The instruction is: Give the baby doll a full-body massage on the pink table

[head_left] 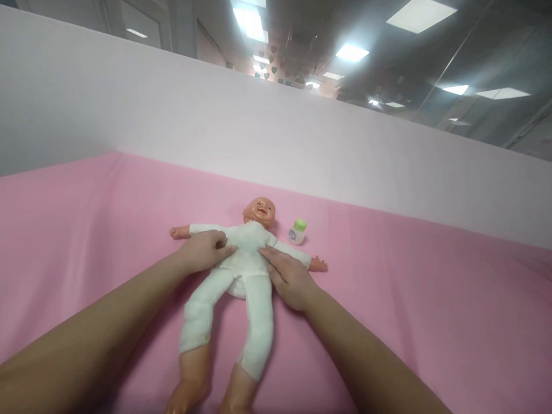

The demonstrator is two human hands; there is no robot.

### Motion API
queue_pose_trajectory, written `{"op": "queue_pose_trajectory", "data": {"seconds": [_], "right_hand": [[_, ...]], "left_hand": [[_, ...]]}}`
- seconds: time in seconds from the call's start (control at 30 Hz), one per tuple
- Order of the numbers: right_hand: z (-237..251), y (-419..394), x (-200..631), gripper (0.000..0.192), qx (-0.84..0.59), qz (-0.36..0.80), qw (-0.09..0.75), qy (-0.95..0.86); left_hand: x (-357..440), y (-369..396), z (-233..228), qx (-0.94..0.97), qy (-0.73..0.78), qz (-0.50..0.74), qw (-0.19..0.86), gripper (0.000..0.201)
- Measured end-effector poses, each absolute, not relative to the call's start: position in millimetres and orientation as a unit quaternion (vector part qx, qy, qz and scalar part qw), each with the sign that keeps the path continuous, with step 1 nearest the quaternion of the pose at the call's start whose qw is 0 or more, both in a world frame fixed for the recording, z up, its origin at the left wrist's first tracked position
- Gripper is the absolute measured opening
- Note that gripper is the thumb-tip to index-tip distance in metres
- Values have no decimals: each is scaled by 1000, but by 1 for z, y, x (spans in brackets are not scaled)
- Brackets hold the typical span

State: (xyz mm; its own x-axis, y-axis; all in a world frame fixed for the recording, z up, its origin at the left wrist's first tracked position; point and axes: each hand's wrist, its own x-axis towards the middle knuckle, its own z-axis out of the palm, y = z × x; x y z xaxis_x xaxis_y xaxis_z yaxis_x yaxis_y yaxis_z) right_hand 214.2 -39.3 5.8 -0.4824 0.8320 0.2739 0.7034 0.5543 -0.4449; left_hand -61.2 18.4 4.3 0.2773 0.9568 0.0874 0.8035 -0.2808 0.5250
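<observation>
A baby doll (248, 250) with a soft white cloth body and hard plastic head, hands and feet lies on its back. Its arms are spread and its legs point towards me. My left hand (206, 250) rests at the doll's chest on the left, fingers bent and thumb apart on the cloth. On the chest's other side, my right hand (291, 276) touches the cloth with its fingers stretched out. Neither hand visibly lifts the doll. Beside the doll's head, a small clear bottle (296, 233) with a green cap stands near its outstretched arm.
A pink sheet (388, 299) with soft creases covers the surface beneath the doll. Behind it rises a white wall or panel (259, 126), topped by glass that shows ceiling lights (352, 53) and small heart shapes.
</observation>
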Motion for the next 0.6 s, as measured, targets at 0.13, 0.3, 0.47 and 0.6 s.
{"op": "queue_pose_trajectory", "data": {"seconds": [0.13, 0.3, 0.47, 0.6], "right_hand": [[5, -50, 208, 79, -440, 122, 171, -873], [-4, -59, 190, 95, -426, 5, 185, -886], [-13, -70, 171, 70, -277, -75, 218, -933], [-16, -83, 160, 35, -139, -84, 279, -947]], "left_hand": [[-68, 22, 2, 749, 599, 182, 214, 51], [-71, 29, -8, 776, 587, 134, 186, 65], [-67, 36, -17, 791, 590, 58, 151, 79], [-66, 41, -21, 765, 622, 55, 154, 105]]}}
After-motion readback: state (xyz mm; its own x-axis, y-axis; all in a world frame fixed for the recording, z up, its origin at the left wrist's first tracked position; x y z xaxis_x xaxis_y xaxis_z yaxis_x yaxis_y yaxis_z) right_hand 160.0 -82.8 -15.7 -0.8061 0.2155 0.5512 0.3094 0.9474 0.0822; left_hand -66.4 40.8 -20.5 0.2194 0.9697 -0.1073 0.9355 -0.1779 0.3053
